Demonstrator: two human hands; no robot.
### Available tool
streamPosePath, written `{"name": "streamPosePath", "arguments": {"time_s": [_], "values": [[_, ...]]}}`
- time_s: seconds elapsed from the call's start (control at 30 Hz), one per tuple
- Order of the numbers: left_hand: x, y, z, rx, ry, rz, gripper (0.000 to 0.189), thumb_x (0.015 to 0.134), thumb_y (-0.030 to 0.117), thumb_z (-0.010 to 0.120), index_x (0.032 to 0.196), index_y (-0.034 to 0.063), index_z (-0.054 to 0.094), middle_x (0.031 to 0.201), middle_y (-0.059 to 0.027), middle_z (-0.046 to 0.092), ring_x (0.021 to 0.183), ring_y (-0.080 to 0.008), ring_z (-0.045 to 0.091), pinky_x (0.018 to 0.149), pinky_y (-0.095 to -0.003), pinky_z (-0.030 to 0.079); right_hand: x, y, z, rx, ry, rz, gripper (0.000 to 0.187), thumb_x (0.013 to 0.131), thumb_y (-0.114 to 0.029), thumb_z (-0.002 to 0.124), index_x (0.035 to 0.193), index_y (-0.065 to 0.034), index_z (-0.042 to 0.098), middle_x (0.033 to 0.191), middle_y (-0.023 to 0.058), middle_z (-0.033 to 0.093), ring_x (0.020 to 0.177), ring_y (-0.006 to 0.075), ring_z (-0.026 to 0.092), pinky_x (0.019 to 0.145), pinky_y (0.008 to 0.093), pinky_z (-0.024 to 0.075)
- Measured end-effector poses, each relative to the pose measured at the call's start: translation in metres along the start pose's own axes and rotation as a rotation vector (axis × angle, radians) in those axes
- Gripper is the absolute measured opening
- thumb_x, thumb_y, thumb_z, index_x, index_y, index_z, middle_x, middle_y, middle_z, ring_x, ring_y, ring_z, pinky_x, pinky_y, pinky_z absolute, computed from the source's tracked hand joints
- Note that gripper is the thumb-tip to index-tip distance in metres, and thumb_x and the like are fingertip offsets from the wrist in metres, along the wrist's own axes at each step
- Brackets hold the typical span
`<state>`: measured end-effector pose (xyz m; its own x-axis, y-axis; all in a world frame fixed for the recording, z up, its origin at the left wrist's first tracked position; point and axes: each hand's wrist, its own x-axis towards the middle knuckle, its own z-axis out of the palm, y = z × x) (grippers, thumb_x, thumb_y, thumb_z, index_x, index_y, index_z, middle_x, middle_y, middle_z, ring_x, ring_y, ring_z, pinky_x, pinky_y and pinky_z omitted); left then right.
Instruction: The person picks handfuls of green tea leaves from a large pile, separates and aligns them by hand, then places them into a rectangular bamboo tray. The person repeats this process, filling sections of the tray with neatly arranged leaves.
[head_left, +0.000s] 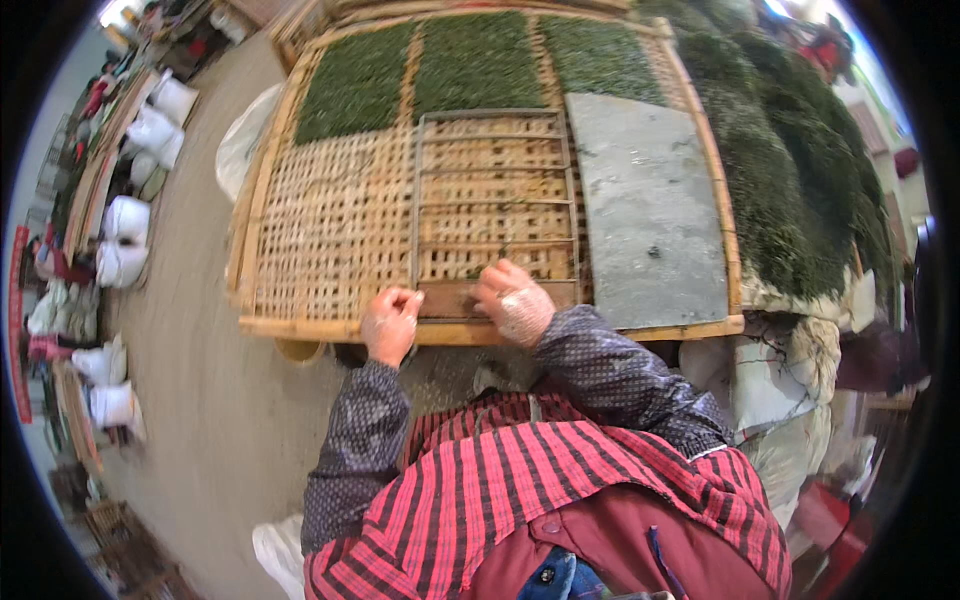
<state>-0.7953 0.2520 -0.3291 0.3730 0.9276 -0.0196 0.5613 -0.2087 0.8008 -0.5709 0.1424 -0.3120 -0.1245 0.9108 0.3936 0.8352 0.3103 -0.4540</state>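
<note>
A woven bamboo tray (330, 225) with a pole rim lies before me. On its middle section rests a metal frame (495, 169) with several crossbars and a brown strip (446, 301) along its near end. My left hand (390, 324) is at the strip's left end, thumb and fingertips together; whether they grip anything is unclear. Over the strip and the frame's nearest opening, my right hand (517, 304) is curled and blurred, with a pale wrap around the wrist. Small green bits lie near its fingers. Beside the frame, a flat grey sheet (649, 217) covers the tray's right section.
Three flat layers of fine green plant material (480, 64) cover the tray's far part. A large green heap (780, 165) rises along the right side. Lower right are stuffed sacks (772, 382). Across the floor (202, 315), white sacks (124, 221) line the left side.
</note>
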Motion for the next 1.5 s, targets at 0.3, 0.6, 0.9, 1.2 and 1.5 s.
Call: {"name": "streamPosePath", "arguments": {"time_s": [0.3,0.6,0.9,1.2,1.5], "values": [[0.017,-0.025,-0.015,0.031,-0.098,0.047,0.026,0.093,0.022,0.070,0.095,-0.0036,0.072,0.075,-0.0056,0.068,0.070,-0.0143,0.060,0.067,-0.0318,0.049,-0.068,0.022,-0.087,0.026,0.150,0.247,0.042,0.074,-0.011,0.075,0.113,-0.0070,0.063,0.112,0.0143,0.059,0.108,0.0367,0.055,0.095,0.0447,0.0473],[0.038,0.034,-0.007,0.096,-0.001,-0.004,0.025,0.098,0.019,0.065,0.101,-0.0051,0.071,0.086,-0.0067,0.062,0.072,-0.0145,0.055,0.065,-0.0341,0.047,-0.259,0.146,-0.281,-0.419,0.296,1.221,0.071,0.071,-0.025,0.079,0.136,-0.0113,0.055,0.134,0.0162,0.050,0.122,0.0390,0.048,0.106,0.0468,0.0430],[0.023,0.156,0.107,0.072,-0.083,0.089,0.019,0.094,0.012,0.067,0.101,-0.0052,0.071,0.086,-0.0067,0.070,0.079,-0.0132,0.064,0.073,-0.0280,0.051,-0.353,0.296,-0.403,-0.093,0.329,1.737,0.095,0.081,-0.030,0.077,0.160,-0.0257,0.023,0.167,0.0128,0.006,0.145,0.0525,0.019,0.114,0.0555,0.0352],[-0.014,0.253,0.189,0.024,-0.270,0.009,0.019,0.095,0.013,0.066,0.100,-0.0044,0.072,0.080,-0.0047,0.070,0.071,-0.0109,0.064,0.068,-0.0254,0.050,-0.383,0.369,-0.405,-0.164,0.387,1.740,0.063,0.078,-0.009,0.070,0.138,-0.0161,0.051,0.144,0.0144,0.037,0.130,0.0425,0.044,0.105,0.0489,0.0468],[0.030,0.309,0.255,-0.085,-0.396,0.154,0.022,0.095,0.015,0.067,0.101,-0.0046,0.073,0.083,-0.0044,0.072,0.073,-0.0104,0.065,0.069,-0.0259,0.052,-0.360,0.356,-0.470,0.249,1.066,1.254,0.071,0.071,0.012,0.070,0.139,0.0005,0.054,0.117,0.0139,0.069,0.103,0.0223,0.065,0.094,0.0341,0.0516]]}}
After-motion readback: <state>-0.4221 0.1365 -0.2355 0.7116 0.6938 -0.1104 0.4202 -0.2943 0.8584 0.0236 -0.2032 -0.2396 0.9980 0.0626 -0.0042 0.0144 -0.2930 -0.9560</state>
